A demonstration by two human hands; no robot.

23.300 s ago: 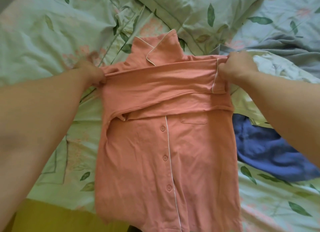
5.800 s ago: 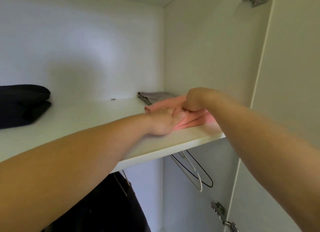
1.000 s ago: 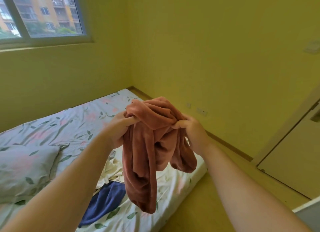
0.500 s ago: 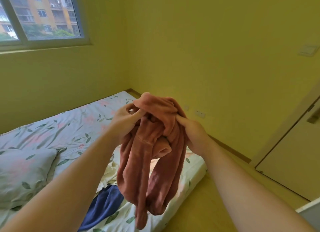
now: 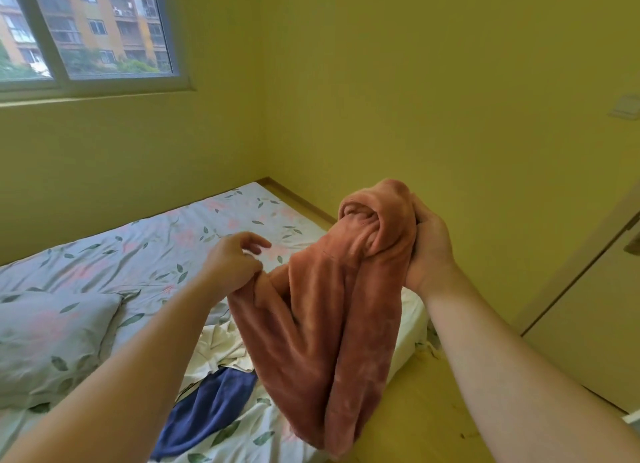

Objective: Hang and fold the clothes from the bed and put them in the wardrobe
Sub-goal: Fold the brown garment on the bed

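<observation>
Between my hands hangs a fuzzy rust-brown garment: my right hand grips its bunched top, my left hand pinches a lower edge. Below my left hand, navy clothing and cream clothing lie on the bed.

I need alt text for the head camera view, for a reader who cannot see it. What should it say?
A person holds up a crumpled rust-coloured fleece garment above a bed, the right hand gripping its top and the left hand pinching an edge lower down. A navy garment and a cream one lie on the leaf-print sheet, beside a pillow.
</observation>
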